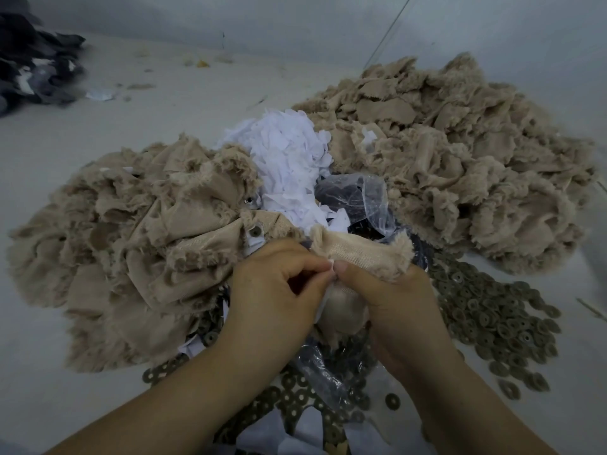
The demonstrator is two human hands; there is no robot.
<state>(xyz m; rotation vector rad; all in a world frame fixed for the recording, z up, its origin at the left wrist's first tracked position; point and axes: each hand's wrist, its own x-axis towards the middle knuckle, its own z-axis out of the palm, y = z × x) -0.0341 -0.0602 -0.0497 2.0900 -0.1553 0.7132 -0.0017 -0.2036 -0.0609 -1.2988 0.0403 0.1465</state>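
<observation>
Pinching hard now, you are holding the small beige fuzzy-edged fabric piece in both hands, just in front of the heap of white paper-like scraps. Your left hand is nipping a thin white sliver at the piece's edge between thumb and forefinger. Your right hand is clamping the cloth itself, thumb on top and fingers curled underneath.

That white heap is looking sizeable, so plenty of pieces are probably stripped already. This one is only starting to part from its white layer. A rumpled mound of beige fabric is lying left of the heap, some pieces showing snaps, and a second spread of beige cut pieces is lying to its right. Which one is waiting and which is finished, I cannot tell. Olive-brown ring-shaped discs are scattering in front of the heap and off to the right, beside a crumpled clear plastic bag. Judging by those piles, a lot of work is remaining.
</observation>
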